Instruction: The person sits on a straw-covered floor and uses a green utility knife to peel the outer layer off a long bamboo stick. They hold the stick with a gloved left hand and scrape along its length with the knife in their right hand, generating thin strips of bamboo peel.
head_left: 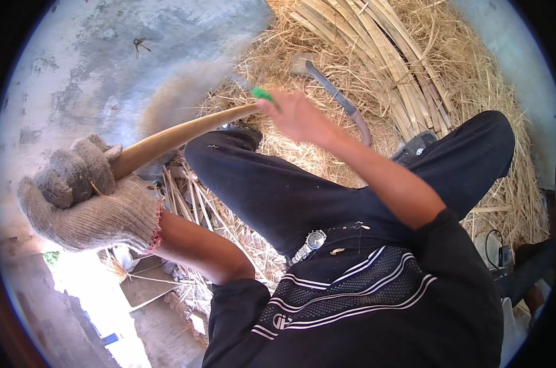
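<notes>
My left hand [81, 190], in a grey knitted glove with a red-edged cuff, is wrapped round the near end of a pale bamboo strip [180, 135]. The strip slants up to the right, widest at the glove. At its far end is my bare right hand [297, 115], blurred by motion and closed on a green-handled knife [264, 95]. A smeared grey blade points up and left from the handle. Whether the blade touches the strip is hard to tell.
A curved long-handled blade [333, 89] lies on the shavings [266, 49] ahead. Long split bamboo strips [401, 61] are heaped at the far right. A metal wristwatch [315, 240] rests at my lap. Another person's dark-clothed limb [526, 270] shows at the right edge. A wall [124, 61] stands left.
</notes>
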A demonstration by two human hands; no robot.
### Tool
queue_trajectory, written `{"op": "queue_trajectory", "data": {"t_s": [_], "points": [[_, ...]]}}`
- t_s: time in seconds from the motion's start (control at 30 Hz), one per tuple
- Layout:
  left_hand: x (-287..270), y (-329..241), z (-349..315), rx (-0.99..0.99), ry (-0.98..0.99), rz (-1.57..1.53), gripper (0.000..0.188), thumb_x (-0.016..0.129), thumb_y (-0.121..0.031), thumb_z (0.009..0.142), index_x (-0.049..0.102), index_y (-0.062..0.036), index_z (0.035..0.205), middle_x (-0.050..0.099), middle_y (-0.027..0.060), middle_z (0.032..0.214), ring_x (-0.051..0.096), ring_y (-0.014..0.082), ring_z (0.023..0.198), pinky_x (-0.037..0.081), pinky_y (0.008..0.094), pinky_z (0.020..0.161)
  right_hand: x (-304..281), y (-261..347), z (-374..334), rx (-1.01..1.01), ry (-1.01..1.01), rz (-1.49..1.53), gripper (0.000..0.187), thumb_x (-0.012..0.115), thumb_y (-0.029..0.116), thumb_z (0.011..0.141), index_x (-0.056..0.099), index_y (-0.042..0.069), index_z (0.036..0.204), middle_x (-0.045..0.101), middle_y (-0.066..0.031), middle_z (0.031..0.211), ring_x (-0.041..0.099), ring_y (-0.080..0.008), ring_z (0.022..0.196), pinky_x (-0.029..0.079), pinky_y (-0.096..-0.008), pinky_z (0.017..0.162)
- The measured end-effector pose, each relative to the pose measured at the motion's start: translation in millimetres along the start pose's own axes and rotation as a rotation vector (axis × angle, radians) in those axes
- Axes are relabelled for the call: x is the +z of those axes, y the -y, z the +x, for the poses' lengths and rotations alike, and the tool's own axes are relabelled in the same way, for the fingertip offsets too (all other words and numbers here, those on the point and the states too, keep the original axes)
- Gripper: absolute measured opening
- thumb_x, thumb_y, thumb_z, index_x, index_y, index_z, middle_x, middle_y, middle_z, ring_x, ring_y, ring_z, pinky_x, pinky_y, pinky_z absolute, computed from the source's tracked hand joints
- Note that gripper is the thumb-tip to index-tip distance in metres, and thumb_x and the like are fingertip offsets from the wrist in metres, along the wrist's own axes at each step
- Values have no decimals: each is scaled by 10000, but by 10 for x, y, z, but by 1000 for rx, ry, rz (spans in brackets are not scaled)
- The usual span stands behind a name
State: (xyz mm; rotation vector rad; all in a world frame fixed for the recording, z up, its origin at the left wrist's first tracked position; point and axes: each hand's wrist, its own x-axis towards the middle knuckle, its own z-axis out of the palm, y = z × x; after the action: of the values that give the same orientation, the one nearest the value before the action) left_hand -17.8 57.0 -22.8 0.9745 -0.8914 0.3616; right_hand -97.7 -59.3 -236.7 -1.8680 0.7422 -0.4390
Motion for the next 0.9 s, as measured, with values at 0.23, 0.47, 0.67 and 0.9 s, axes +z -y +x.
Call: {"op": "queue_trajectory", "data": {"t_s": [0.23,0.47,0.67,0.9], "points": [[-97,49,69,-117,73,-146,459,474,-224,907,247,-210,509,232,-53,414,192,72,315,227,235,324,375,-163,-472,8,-236,-205,308,418,305,995,496,6,999,601,-282,654,641,-446,632,526,-499,542],[-193,16,98,-77,42,-126,467,480,-222,908,242,-208,506,228,-51,413,193,61,320,224,232,328,355,171,-441,-83,-207,-307,288,442,285,992,491,3,1029,627,-180,657,656,-377,610,546,-450,546],[-186,28,107,-80,109,-184,469,472,-233,914,252,-211,501,227,-60,394,199,58,305,250,231,328,384,-393,-210,261,-48,-197,294,436,285,993,506,6,1051,638,-236,800,670,-364,776,549,-486,670],[-130,64,100,-69,151,-136,452,437,-236,910,257,-233,495,240,-52,389,207,56,295,261,232,323,477,-1133,9,100,-121,-349,311,376,323,1007,474,28,1025,628,-238,770,651,-394,719,528,-504,631]]}}
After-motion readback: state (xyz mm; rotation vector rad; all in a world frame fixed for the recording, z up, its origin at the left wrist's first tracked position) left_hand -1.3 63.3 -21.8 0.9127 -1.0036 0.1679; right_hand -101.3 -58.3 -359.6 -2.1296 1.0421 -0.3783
